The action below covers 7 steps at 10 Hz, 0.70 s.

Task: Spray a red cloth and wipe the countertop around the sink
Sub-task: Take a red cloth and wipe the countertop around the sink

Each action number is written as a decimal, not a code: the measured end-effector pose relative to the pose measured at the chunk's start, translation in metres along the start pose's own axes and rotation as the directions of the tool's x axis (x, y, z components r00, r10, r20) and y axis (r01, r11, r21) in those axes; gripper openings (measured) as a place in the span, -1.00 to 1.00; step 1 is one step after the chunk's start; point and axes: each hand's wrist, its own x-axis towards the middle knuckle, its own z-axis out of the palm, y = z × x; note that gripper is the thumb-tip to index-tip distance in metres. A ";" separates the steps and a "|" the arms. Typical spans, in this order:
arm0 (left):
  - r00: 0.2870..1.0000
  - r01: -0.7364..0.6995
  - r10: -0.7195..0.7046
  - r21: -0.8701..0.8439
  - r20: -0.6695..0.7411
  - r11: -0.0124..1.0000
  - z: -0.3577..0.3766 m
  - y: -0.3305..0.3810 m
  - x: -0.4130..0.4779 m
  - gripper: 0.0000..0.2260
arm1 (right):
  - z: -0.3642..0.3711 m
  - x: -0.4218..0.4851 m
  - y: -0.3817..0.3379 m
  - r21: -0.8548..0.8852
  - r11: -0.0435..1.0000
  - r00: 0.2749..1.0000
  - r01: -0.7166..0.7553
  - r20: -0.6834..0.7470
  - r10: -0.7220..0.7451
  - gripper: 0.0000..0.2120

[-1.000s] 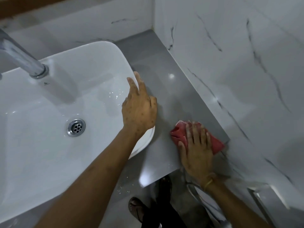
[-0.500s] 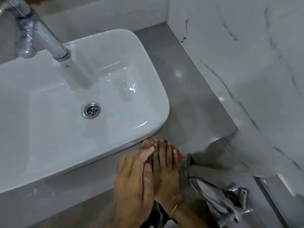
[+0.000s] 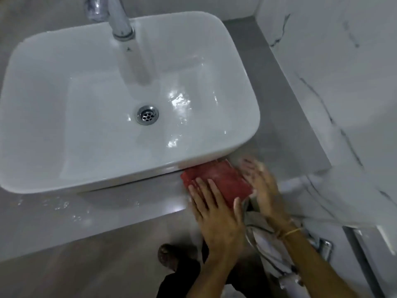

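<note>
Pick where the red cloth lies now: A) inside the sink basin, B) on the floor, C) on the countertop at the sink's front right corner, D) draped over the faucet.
C: the cloth lies flat on the grey countertop against the sink rim, under both hands.

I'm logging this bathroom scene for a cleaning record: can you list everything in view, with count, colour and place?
sink: one, white, on the countertop, wet inside
faucet: one, chrome, over the sink's far edge
drain: one, chrome, centre of the basin
countertop: one, grey, around the sink, droplets along its near strip
red cloth: one, red, flat on the countertop at the sink's near right corner
wall: white marble with dark veins, right side
hose fitting: one, chrome, low on the right
left hand: flat, fingers on the cloth
right hand: blurred, at the cloth's right edge, yellow band at the wrist
</note>
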 end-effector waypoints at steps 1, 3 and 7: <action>0.967 0.225 -0.205 -0.136 0.150 0.965 -0.001 0.032 0.025 -0.27 | 0.005 0.000 -0.025 0.031 0.995 0.994 -0.099 -0.045 0.101 -0.71; 0.923 0.347 -0.362 -0.129 -0.128 0.929 -0.007 0.022 0.046 -0.40 | 0.004 0.030 -0.099 -0.499 0.743 0.848 0.445 -0.030 -0.529 -0.59; 0.807 0.464 -0.443 -0.043 -0.390 0.885 -0.090 -0.211 0.038 -0.38 | -0.001 0.029 -0.108 -0.612 0.657 0.888 0.440 0.185 -0.421 -0.45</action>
